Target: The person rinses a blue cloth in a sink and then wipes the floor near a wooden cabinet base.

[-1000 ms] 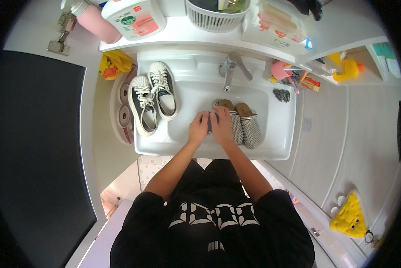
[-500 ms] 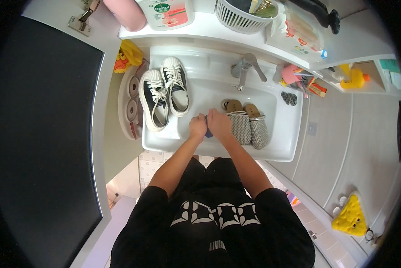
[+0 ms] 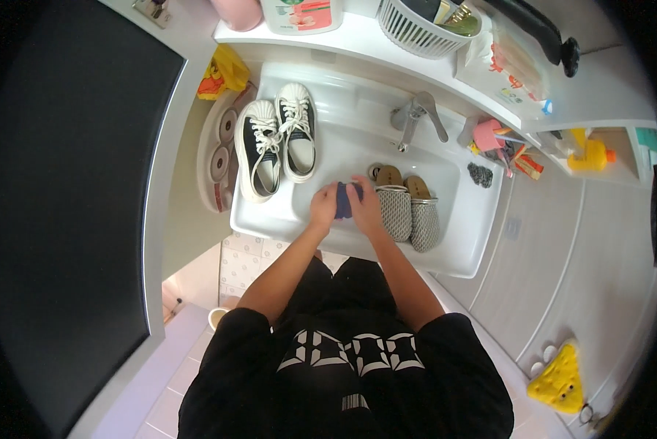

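Over the near part of the white sink [image 3: 449, 263], a small bunched dark blue cloth [image 3: 344, 203] is gripped between my two hands. My left hand [image 3: 323, 206] closes round its left side, and my right hand [image 3: 367, 206] holds the right side with fingers curled over it. A pair of black and white lace-up sneakers [image 3: 258, 150] rests at the sink's left, toes pointing away. Just right of my right hand lies a pair of grey woven slippers [image 3: 394, 214] with tan insoles, inside the basin.
A chrome faucet [image 3: 410, 121] stands at the sink's back. On its right rim sits a dark scouring pad [image 3: 480, 174], near a pink cup [image 3: 487, 135]. Above the back edge, a white shelf [image 3: 365, 40] carries bottles and a slotted basket [image 3: 423, 33].
My hands have opened out a little around the blue cloth, so more of it shows between them. The whole view has tilted and shifted slightly; sneakers and slippers stay in place.
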{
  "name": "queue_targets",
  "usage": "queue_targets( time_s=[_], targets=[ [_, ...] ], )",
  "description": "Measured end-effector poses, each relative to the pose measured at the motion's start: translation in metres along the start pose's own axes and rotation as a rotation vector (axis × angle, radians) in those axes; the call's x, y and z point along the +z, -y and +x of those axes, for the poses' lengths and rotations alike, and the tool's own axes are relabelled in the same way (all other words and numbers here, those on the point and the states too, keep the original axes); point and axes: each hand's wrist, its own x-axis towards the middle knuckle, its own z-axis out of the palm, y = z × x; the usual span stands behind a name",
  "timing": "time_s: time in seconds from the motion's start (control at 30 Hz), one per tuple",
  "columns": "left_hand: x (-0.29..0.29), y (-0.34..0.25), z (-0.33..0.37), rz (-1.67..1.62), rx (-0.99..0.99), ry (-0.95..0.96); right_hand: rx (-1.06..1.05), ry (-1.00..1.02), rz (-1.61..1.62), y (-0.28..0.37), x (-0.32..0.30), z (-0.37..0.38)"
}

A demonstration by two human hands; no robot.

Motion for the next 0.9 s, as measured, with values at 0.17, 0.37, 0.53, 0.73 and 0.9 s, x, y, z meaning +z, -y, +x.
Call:
queue_targets(
  time_s=[0.17, 0.37, 0.53, 0.73, 0.9],
  targets=[
    [-0.010, -0.010, -0.035, -0.748, 0.044, 0.068, 0.035, 0.100, 0.276, -0.007, -0.010, -0.007],
    [-0.034, -0.006, -0.092, -0.744, 0.099, -0.027, 0.157, 0.484, 0.606, 0.025, -0.007, -0.018],
    [-0.074, 0.020, -0.143, -0.710, 0.172, -0.225, 0.337, 0.818, 0.720, 0.070, 0.003, -0.040],
    [-0.131, 0.065, -0.214, -0.894, 0.183, -0.486, 0.446, 0.998, 0.854, 0.106, 0.055, -0.090],
    [-0.189, 0.139, -0.284, -1.144, 0.207, -0.733, 0.669, 1.213, 0.800, 0.131, 0.114, -0.155]
  ],
)
